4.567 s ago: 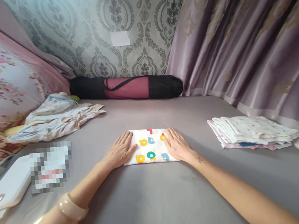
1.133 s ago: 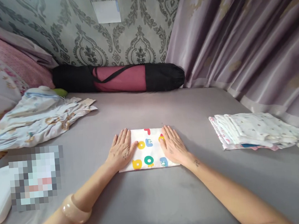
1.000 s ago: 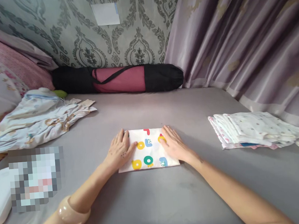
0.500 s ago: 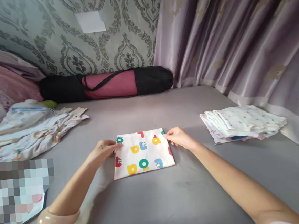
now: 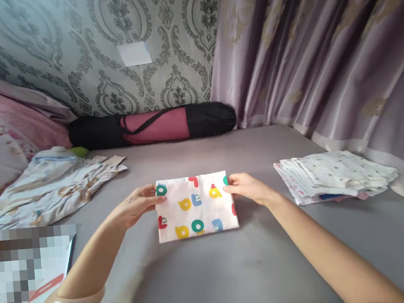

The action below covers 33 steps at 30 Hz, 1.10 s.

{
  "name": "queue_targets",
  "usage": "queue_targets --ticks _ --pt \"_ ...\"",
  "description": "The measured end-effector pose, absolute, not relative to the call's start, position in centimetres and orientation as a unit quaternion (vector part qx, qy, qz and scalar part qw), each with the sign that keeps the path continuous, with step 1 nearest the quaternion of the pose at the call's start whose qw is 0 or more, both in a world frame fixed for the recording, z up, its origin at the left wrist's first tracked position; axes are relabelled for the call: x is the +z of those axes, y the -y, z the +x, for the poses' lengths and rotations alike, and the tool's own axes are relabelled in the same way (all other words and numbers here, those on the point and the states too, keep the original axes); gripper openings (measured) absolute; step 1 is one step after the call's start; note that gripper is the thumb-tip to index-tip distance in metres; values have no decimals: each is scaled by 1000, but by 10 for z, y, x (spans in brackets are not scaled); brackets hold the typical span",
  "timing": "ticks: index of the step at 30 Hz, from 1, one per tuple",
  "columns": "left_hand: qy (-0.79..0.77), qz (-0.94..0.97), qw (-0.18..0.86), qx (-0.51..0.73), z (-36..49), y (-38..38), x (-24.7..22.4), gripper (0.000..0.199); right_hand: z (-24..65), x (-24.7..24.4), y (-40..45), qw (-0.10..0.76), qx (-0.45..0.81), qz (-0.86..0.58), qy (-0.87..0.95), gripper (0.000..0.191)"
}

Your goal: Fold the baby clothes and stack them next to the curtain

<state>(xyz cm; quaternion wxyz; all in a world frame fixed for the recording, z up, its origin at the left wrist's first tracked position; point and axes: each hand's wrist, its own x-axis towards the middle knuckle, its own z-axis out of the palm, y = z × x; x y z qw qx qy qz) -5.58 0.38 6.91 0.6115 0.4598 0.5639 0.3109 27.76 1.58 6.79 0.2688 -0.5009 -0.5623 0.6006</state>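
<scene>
A folded white cloth (image 5: pixel 195 208) printed with red, yellow, green and blue letters is stretched between my two hands above the grey bed sheet (image 5: pixel 204 272). My left hand (image 5: pixel 139 203) pinches its upper left edge, thumb on top and fingers behind. At the upper right edge, my right hand (image 5: pixel 247 187) grips the cloth in the same way. The cloth's near edge hangs straight, and a faint vertical crease runs down its middle.
A stack of folded white cloths (image 5: pixel 336 173) lies at the right by the curtain (image 5: pixel 286 61). Rumpled patterned clothes (image 5: pixel 57 181) lie at the left. Along the wall rests a black and pink rolled bag (image 5: pixel 158 125). A partly blurred tablet (image 5: pixel 47 275) is at the lower left.
The camera view has tilted up slightly. Both hands now hold the cloth with more of their fingers behind it, and the cloth looks a little raised and more upright.
</scene>
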Motion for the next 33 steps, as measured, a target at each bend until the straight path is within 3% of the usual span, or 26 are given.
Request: queue_targets --ticks 4,7,9,11,14,18,22,27,30,33 --pt "-498 553 496 447 -53 -16 91 50 282 89 -28 373 533 -466 600 32" --pt "-492 667 298 474 -52 -21 96 47 284 90 -35 454 362 -435 688 25" --pt "-489 751 165 411 -52 -20 88 38 286 79 -33 433 241 -415 763 17" --pt "-455 828 90 315 -52 -13 70 35 288 59 -26 357 169 -382 835 20" --pt "-393 896 76 191 -50 4 40 41 291 26 -11 248 131 -331 901 34" --pt "-395 908 78 118 -51 24 22 56 296 10 2 193 115 -322 920 41" --pt "-389 910 87 116 -62 25 24 64 299 19 2 185 138 -327 917 41" --pt "-434 877 103 180 -57 16 25 45 275 30 0 219 142 -412 873 36" --pt "-484 836 78 244 -29 5 26 42 243 34 -6 256 117 -446 850 40" --pt "-497 826 56 259 6 -7 21 41 212 31 -15 236 80 -477 843 45"
